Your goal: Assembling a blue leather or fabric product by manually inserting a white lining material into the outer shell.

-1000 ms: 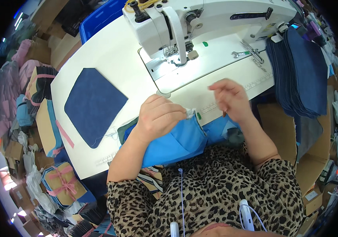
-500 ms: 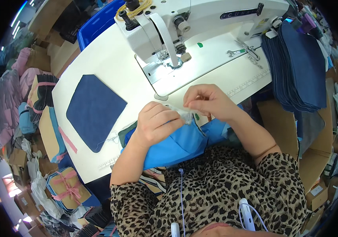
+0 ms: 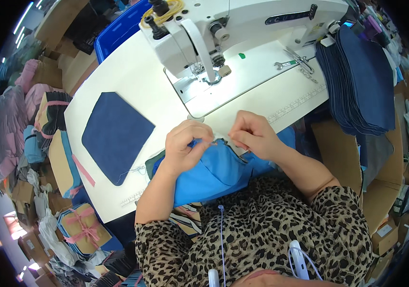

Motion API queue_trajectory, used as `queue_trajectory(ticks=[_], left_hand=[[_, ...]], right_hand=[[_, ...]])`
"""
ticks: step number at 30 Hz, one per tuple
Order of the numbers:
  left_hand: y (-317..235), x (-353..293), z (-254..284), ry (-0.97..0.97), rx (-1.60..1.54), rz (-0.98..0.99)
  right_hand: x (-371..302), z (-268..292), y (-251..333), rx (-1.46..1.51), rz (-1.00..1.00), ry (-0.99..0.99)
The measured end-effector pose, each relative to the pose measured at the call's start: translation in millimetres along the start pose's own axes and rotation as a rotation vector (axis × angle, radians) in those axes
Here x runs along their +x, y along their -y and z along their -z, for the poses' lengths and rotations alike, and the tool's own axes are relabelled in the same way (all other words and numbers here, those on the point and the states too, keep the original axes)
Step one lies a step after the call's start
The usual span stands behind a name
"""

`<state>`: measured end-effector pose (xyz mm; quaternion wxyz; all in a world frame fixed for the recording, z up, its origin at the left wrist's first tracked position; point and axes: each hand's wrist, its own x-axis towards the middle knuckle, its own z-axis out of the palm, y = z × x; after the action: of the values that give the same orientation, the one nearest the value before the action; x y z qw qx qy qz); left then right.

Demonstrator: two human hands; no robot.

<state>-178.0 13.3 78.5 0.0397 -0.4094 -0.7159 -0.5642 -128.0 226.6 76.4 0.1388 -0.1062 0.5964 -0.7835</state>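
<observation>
My left hand [image 3: 184, 146] is closed in a pinch above the table's near edge; whatever its fingertips hold is too small to name. Beside it, my right hand [image 3: 256, 137] also pinches, its thumb against the curled fingers, with its contents hidden. Bright blue fabric [image 3: 209, 174] lies bunched beneath both hands and over my lap, with a dark-edged seam just below the fingertips. A dark blue fabric panel [image 3: 118, 136] rests flat on the white table to the left, loose thread near its lower corner.
A white sewing machine [image 3: 175, 48] stands beyond my hands. Pliers and a wrench [image 3: 285, 63] lie on its bed. To the right hangs a thick stack of dark blue panels [image 3: 364, 81], above an open cardboard box [image 3: 336, 153]. A blue bin [image 3: 118, 33] sits behind the table.
A whitish, see-through wad between my fingers no longer shows clearly. My left hand has shifted slightly up, my right slightly down, and more of the fabric's dark seam shows.
</observation>
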Motion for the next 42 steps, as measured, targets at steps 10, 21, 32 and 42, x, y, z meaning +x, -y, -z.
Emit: queue_trajectory(ticks=[10, 21, 32, 42], left_hand=[[-1.6, -11.1, 31.3, -0.544, -0.401, 0.143], [-6.8, 5.0, 24.2, -0.352, -0.397, 0.378], [-17.9, -17.8, 7.3, -0.548, -0.734, 0.721], [-28.4, -15.5, -18.0, -0.562, -0.590, 0.677]], right_hand=[[-21.4, -11.6, -26.8, -0.039, 0.033, -0.071], [-0.5, -6.6, -18.2, -0.414, -0.090, 0.064], [7.5, 20.9, 4.1, -0.491, -0.075, 0.136], [21.3, -29.1, -2.3, -0.714, 0.393, -0.092]])
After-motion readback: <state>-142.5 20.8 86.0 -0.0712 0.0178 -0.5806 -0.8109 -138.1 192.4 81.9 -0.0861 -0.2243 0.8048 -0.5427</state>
